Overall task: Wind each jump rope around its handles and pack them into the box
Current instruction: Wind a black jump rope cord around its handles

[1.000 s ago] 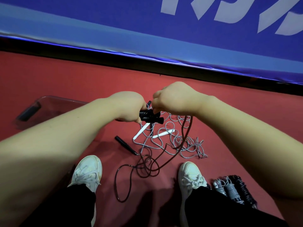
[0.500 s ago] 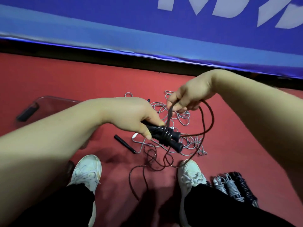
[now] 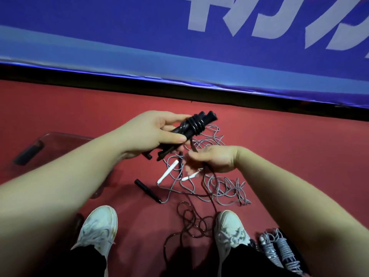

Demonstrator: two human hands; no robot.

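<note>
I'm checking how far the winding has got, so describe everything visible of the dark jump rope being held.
The dark jump rope has two black handles, held side by side, tilted, in the left hand. Several tight glossy turns bind them. Its free length runs down to the right hand, which pinches it, then trails in loose loops on the red floor between the shoes.

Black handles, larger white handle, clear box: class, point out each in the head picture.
black handles (image 3: 210,117), head view, bare far end of one handle
larger white handle (image 3: 167,171), head view, middle of its shaft
clear box (image 3: 63,134), head view, its far rim
</note>
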